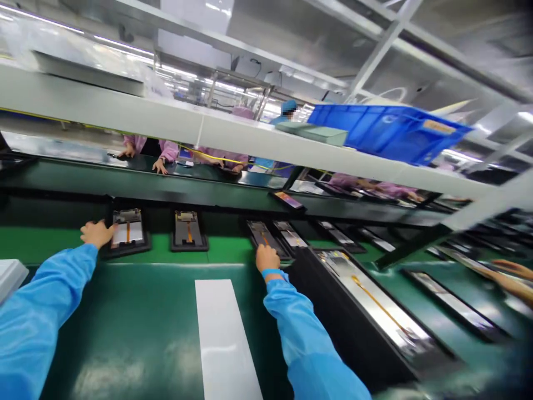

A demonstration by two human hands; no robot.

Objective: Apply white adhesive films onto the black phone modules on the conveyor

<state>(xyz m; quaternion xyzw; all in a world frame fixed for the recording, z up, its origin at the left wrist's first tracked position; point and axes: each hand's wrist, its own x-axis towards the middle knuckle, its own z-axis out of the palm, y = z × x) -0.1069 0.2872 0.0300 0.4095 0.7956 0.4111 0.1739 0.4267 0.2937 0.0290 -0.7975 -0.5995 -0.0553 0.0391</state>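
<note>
My left hand (97, 233) is at the left edge of a black tray (146, 243) that bears an opened phone-like device with an orange flex cable. Its thumb reaches the tray edge while the other fingers are spread to the left, away from it. With fingers curled, my right hand (267, 258) grips the near end of another black tray (277, 244), which carries a similar device (259, 229). Between the hands lies a third tray (202, 242) with a grey device inside. A white strip (225, 333) lies on the green work surface (158, 322) nearer to me.
A large black block (341, 311) with a long opened device (370, 294) stands right of my right arm. More trays line the green belt (229, 251) rightward. Overhead, a white shelf (166, 119) holds a blue bin (387, 130). A co-worker's hand (512, 278) shows at right.
</note>
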